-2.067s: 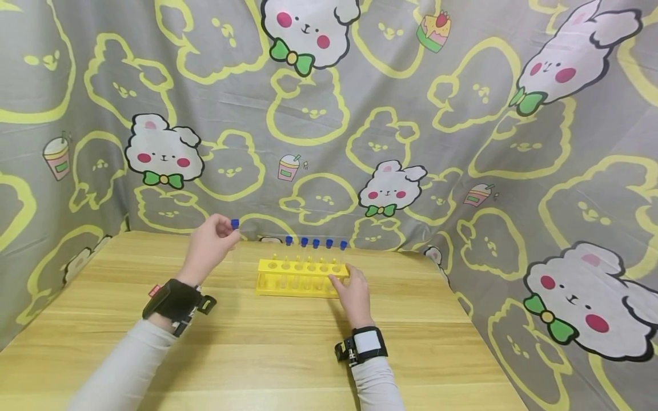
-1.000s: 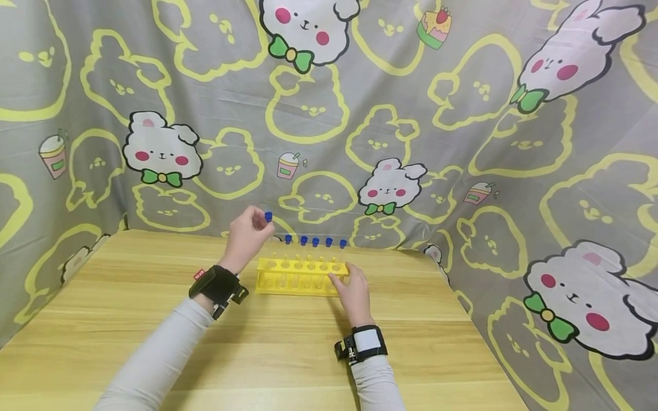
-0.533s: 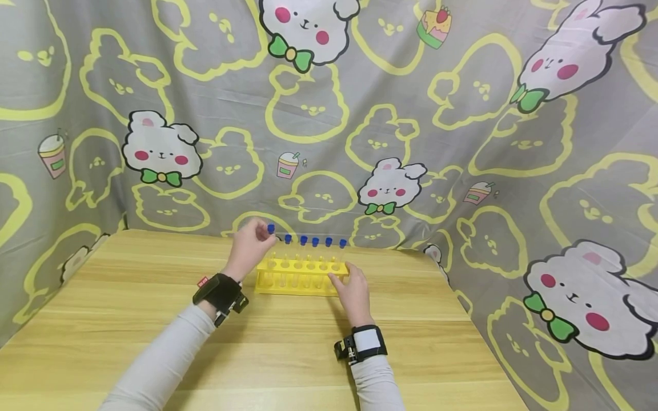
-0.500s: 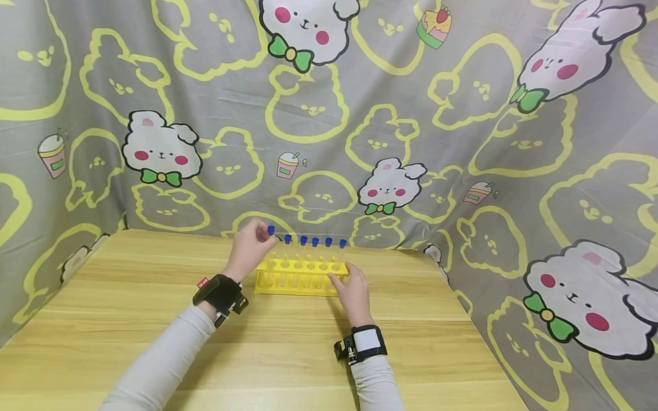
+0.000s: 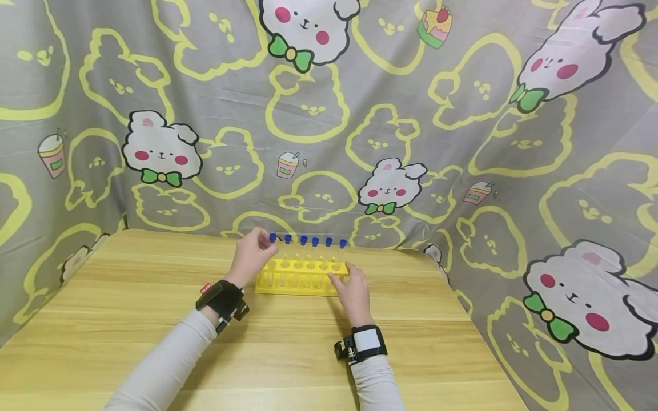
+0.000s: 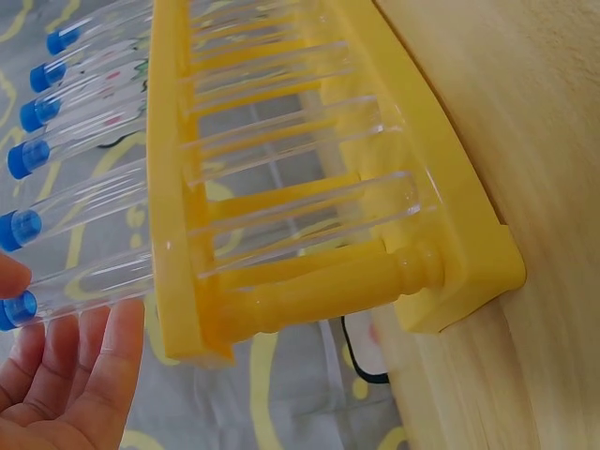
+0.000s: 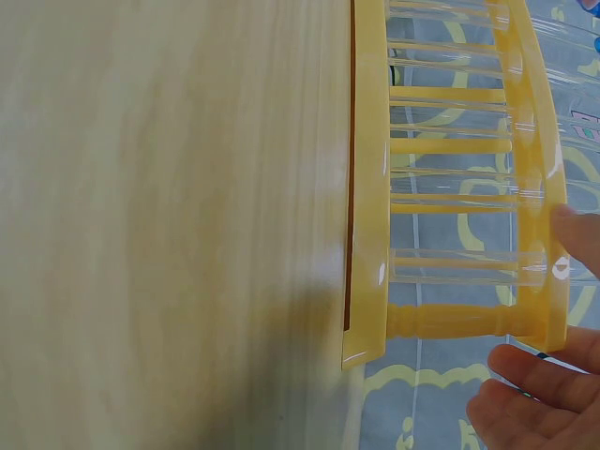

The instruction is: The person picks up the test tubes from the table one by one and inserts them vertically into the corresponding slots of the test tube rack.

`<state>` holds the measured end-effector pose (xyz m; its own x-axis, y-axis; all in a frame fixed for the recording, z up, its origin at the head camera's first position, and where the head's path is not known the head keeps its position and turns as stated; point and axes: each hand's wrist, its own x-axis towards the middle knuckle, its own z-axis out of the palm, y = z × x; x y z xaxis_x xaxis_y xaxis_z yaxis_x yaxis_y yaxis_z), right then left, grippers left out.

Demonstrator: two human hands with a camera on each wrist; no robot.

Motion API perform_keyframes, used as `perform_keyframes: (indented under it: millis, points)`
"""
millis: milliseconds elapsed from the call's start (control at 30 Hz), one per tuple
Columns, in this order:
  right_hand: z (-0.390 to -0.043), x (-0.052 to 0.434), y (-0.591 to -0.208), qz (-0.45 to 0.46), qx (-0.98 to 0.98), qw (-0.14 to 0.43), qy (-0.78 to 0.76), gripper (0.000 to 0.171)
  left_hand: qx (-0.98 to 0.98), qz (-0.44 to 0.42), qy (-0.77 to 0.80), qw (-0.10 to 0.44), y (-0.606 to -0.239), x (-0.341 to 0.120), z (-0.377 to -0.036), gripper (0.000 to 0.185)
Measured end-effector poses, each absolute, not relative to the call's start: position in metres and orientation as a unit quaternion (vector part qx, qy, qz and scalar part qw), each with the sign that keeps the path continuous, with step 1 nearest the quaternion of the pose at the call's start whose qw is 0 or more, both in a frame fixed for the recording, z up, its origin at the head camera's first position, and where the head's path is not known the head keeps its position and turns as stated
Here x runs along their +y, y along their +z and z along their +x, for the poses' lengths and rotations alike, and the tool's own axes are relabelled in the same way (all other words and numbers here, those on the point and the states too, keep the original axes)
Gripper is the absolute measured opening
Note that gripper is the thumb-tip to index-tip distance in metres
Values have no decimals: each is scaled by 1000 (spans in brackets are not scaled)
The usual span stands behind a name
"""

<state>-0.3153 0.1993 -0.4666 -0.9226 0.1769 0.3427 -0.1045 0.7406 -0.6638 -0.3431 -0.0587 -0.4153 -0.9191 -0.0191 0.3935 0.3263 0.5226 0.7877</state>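
Observation:
A yellow tube rack (image 5: 300, 279) stands near the table's far edge and holds several clear tubes with blue caps (image 5: 315, 241). My left hand (image 5: 267, 244) pinches the capped top of the leftmost tube (image 5: 272, 237). In the left wrist view that tube (image 6: 281, 234) sits in the end hole of the rack (image 6: 309, 295), its cap (image 6: 19, 309) between my thumb and fingers. My right hand (image 5: 345, 282) rests against the rack's right end with relaxed fingers. In the right wrist view its fingers (image 7: 534, 398) lie beside the rack's end post (image 7: 450, 319).
The wooden table (image 5: 288, 354) is backed and flanked by a grey cloth with rabbit prints (image 5: 319, 114), close behind the rack. Both wrists wear black camera straps.
My left hand has carried the blue-capped tube rightward from the table's left and lowered it into the rack's leftmost hole. The right hand has stayed on the rack's end.

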Motion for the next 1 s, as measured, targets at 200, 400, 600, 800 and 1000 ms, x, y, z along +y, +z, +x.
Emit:
perform_keyframes:
  millis: [200, 400, 600, 800, 1000]
  points:
    - [-314, 199, -466, -19, -913, 193, 360, 63, -853, -91, -478, 186, -418, -57, -345, 22]
    - [-315, 200, -466, -21, -913, 193, 359, 63, -850, -91, -484, 187, -417, -56, -346, 23]
    - [-315, 199, -466, -21, -913, 193, 360, 64, -849, -95, -486, 187, -417, -56, -346, 24]
    - [-315, 199, -467, -22, -913, 191, 359, 64, -847, -96, -490, 182, -415, -55, -344, 27]
    - [-315, 199, -467, -21, -913, 191, 360, 64, -844, -98, -497, 179, -415, -56, -343, 27]
